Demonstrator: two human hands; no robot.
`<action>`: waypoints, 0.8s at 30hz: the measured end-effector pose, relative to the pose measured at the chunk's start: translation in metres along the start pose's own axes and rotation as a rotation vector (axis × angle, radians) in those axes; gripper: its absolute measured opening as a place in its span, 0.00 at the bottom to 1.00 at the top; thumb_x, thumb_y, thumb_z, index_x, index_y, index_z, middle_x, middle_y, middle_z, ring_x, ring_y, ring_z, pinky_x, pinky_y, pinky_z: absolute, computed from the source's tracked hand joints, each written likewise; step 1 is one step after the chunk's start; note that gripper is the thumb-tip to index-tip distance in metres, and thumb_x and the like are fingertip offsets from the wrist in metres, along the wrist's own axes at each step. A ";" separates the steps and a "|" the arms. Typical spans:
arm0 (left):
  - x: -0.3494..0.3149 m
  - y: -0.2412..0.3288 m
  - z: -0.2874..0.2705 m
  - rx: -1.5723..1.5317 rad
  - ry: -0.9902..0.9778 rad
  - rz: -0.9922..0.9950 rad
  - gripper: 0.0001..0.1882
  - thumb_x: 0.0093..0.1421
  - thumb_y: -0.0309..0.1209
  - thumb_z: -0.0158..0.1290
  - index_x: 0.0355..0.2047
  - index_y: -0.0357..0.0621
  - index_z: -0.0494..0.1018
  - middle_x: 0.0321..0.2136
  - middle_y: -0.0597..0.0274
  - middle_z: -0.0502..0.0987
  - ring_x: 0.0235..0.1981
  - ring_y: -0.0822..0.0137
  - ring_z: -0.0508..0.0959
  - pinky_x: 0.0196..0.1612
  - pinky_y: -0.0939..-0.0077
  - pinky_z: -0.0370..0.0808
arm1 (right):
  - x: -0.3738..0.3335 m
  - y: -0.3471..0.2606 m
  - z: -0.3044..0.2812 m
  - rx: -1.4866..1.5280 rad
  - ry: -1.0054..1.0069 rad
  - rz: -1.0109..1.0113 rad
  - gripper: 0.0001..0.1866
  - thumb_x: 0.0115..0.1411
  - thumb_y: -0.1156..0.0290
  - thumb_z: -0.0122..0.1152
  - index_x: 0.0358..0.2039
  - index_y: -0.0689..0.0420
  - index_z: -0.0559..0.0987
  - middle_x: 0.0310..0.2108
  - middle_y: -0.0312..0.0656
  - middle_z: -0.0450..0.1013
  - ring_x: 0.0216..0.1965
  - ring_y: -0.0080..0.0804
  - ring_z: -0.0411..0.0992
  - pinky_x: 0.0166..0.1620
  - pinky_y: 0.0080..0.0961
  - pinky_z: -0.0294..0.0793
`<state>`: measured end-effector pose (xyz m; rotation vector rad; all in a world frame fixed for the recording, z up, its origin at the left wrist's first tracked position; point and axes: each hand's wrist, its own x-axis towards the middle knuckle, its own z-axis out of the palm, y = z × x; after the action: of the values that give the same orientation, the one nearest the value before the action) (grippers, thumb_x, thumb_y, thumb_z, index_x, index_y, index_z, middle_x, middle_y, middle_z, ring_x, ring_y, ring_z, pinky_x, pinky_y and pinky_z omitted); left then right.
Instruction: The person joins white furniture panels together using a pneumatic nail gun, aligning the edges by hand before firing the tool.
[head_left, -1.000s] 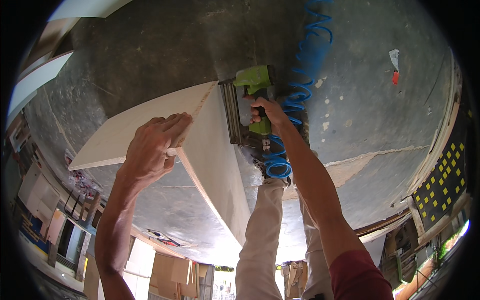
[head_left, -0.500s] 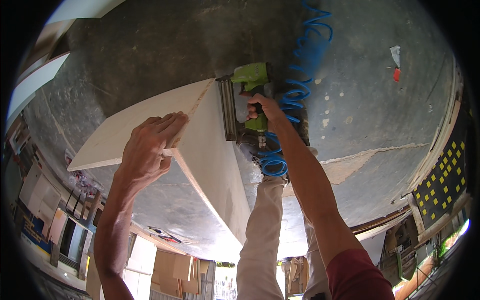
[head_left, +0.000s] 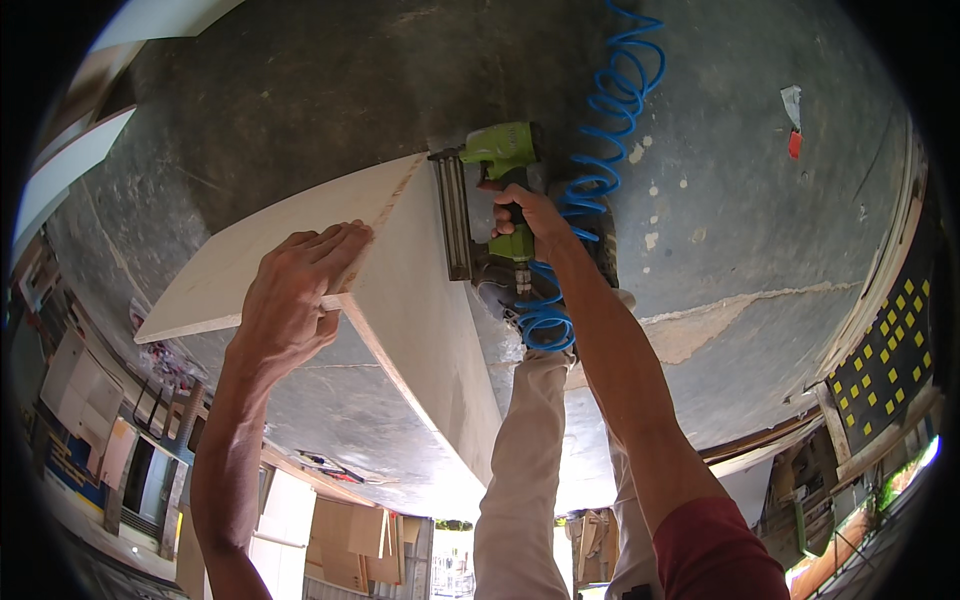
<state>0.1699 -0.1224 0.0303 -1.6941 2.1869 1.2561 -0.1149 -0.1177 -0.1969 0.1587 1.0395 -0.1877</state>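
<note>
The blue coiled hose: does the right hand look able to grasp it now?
Probably not: the right hand is closed around the green nail gun, although the blue hose runs nearby.

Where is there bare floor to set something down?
Bare floor lies between the blue hose and the red scrap; another patch lies beyond the panel, left of the hose. It is crowded around the nailer, where the right hand, shoe and lower hose coils bunch together.

The grey floor (head_left: 300, 110) has a pale crack (head_left: 740, 300) at right; boards (head_left: 340, 540) stand near left, beside bright daylight (head_left: 453, 565).
</note>
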 end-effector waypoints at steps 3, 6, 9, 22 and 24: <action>-0.001 0.000 0.000 -0.008 0.001 -0.006 0.34 0.42 0.13 0.60 0.54 0.34 0.76 0.52 0.45 0.79 0.52 0.50 0.81 0.56 0.60 0.76 | -0.001 0.000 0.002 0.000 -0.008 0.002 0.22 0.59 0.68 0.58 0.54 0.61 0.75 0.21 0.31 0.65 0.18 0.23 0.63 0.36 0.34 0.75; 0.000 0.001 -0.001 -0.006 -0.001 -0.008 0.34 0.42 0.13 0.60 0.54 0.34 0.76 0.52 0.45 0.79 0.52 0.50 0.81 0.56 0.60 0.76 | -0.001 0.000 0.001 -0.005 0.006 -0.004 0.22 0.59 0.68 0.58 0.54 0.61 0.75 0.20 0.32 0.66 0.18 0.23 0.63 0.36 0.34 0.75; 0.000 0.002 -0.002 -0.013 0.002 -0.007 0.34 0.42 0.13 0.59 0.55 0.35 0.76 0.52 0.45 0.79 0.52 0.50 0.81 0.56 0.60 0.76 | -0.002 0.000 0.001 -0.003 0.027 -0.002 0.22 0.59 0.69 0.58 0.54 0.62 0.75 0.20 0.31 0.66 0.18 0.23 0.64 0.36 0.34 0.75; 0.000 -0.002 0.003 0.011 0.033 0.021 0.30 0.45 0.15 0.61 0.53 0.35 0.76 0.51 0.46 0.80 0.51 0.51 0.82 0.55 0.60 0.77 | -0.006 0.001 -0.002 -0.007 -0.046 -0.016 0.23 0.59 0.68 0.59 0.55 0.62 0.75 0.22 0.30 0.66 0.18 0.21 0.65 0.36 0.32 0.75; -0.001 -0.002 0.003 0.021 0.034 0.021 0.30 0.45 0.15 0.62 0.53 0.35 0.77 0.50 0.47 0.81 0.50 0.51 0.82 0.55 0.60 0.77 | -0.005 0.002 -0.002 0.000 -0.051 -0.012 0.24 0.59 0.68 0.60 0.55 0.62 0.75 0.22 0.31 0.66 0.18 0.21 0.65 0.36 0.32 0.75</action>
<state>0.1708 -0.1203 0.0281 -1.7013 2.2341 1.2137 -0.1186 -0.1150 -0.1930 0.1472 0.9903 -0.2021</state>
